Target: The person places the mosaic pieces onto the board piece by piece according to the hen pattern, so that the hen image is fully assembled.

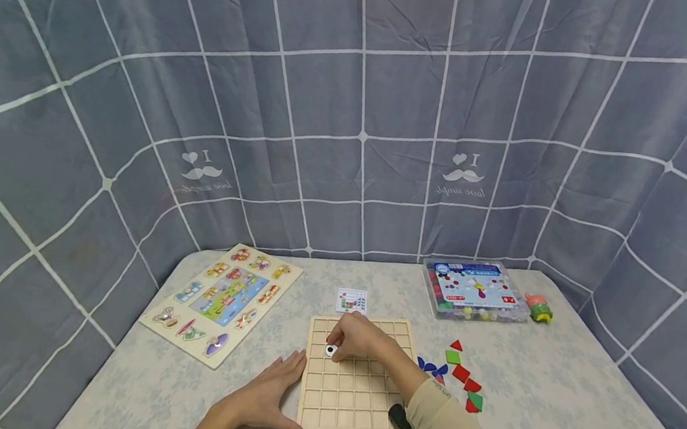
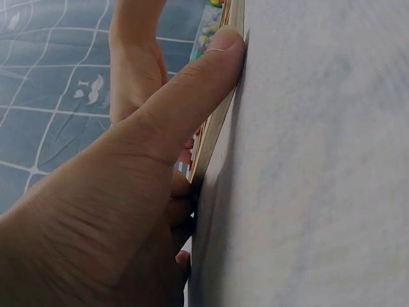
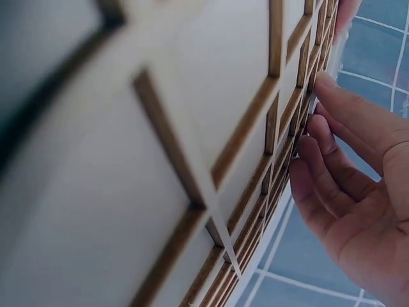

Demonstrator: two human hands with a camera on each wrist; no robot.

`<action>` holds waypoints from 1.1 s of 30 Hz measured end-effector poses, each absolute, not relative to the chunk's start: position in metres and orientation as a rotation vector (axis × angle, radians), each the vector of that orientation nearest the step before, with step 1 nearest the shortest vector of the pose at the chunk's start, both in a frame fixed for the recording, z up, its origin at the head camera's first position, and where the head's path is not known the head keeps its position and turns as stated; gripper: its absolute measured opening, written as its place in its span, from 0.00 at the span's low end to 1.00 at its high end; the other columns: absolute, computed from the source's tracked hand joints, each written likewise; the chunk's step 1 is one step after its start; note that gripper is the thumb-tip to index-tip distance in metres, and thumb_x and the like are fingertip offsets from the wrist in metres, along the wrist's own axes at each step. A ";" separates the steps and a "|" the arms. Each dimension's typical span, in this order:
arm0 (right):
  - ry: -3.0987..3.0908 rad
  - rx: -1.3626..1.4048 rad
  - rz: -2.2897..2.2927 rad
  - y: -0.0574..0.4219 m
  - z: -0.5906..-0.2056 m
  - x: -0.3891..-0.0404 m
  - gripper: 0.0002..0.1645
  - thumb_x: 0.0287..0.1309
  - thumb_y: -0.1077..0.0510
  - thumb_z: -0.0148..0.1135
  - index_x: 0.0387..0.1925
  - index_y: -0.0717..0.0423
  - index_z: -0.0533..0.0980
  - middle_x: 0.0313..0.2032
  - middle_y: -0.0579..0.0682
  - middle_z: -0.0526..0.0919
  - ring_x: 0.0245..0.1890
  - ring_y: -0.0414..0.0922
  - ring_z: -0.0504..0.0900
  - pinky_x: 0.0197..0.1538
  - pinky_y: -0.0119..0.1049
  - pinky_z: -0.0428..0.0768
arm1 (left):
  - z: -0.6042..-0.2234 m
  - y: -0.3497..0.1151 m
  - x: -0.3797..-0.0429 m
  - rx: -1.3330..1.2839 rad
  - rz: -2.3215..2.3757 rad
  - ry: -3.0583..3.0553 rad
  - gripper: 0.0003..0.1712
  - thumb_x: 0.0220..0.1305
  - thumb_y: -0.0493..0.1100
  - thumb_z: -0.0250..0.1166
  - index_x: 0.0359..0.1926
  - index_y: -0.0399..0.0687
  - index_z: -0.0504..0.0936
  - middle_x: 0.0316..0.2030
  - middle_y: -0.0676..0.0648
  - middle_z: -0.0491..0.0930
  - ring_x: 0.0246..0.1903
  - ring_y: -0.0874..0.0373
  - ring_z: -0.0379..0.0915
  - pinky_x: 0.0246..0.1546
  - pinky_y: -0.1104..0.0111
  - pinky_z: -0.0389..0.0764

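Observation:
A wooden grid board (image 1: 345, 402) lies on the table, its raised strips forming square cells. My left hand (image 1: 269, 392) rests along the board's left edge, thumb near the front corner; in the left wrist view that thumb (image 2: 192, 83) presses against the board's side. Over the upper left cells, my right hand (image 1: 360, 338) pinches a small white piece with a black dot (image 1: 330, 351) between thumb and fingers. From the right wrist, the fingertips of the right hand (image 3: 351, 166) are seen at the board's surface, and the piece is mostly hidden there.
Behind the board lies a small pattern card (image 1: 351, 300). Several coloured shapes, including a red square (image 1: 461, 373), are right of the board. A picture puzzle board (image 1: 193, 317) is at left; a clear plastic box (image 1: 474, 291) and a small toy figure (image 1: 538, 308) are at back right.

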State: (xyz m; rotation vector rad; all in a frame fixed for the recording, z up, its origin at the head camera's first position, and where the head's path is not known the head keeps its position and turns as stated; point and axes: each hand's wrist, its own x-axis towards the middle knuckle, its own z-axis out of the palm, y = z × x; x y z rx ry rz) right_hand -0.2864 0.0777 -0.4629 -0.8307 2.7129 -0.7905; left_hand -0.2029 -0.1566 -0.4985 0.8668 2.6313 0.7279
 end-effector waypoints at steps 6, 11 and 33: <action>2.722 -0.839 -0.780 0.082 -0.458 -0.286 0.11 0.40 0.59 0.80 0.30 0.54 0.87 0.24 0.41 0.86 0.23 0.30 0.75 0.30 0.23 0.76 | -0.501 -0.157 -0.204 0.853 0.736 2.640 0.75 0.37 0.72 0.74 0.75 0.35 0.48 0.76 0.36 0.46 0.76 0.41 0.42 0.73 0.41 0.46; 2.717 -0.782 -0.843 0.097 -0.451 -0.282 0.10 0.44 0.60 0.77 0.33 0.55 0.86 0.26 0.41 0.85 0.25 0.34 0.76 0.30 0.27 0.76 | -0.501 -0.157 -0.204 0.854 0.738 2.640 0.75 0.37 0.72 0.75 0.75 0.35 0.48 0.76 0.36 0.46 0.76 0.41 0.42 0.73 0.41 0.46; 2.748 -0.688 -1.013 0.217 -0.458 -0.278 0.17 0.51 0.58 0.72 0.43 0.59 0.83 0.39 0.52 0.85 0.36 0.43 0.75 0.35 0.31 0.77 | -0.503 -0.156 -0.204 0.865 0.738 2.630 0.75 0.37 0.73 0.74 0.75 0.37 0.48 0.77 0.39 0.45 0.76 0.42 0.42 0.74 0.43 0.45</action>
